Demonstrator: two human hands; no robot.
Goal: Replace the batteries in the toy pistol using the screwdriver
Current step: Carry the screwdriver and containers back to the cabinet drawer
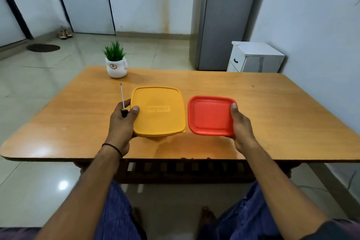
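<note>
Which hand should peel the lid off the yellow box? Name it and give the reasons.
Right, probably. The right hand holds only the red box; once that is put down it is free. The left hand grips both the screwdriver and the yellow box, so it suits steadying.

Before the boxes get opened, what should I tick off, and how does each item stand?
1. Screwdriver held in left hand: ok.
2. Yellow box gripped by the same hand, lid on: ok.
3. Red box gripped by right hand, lid on: ok.
4. Toy pistol in view: not ok, none seen.
5. Batteries in view: not ok, none seen.
6. What the boxes hold: cannot tell, lids are opaque.
</note>
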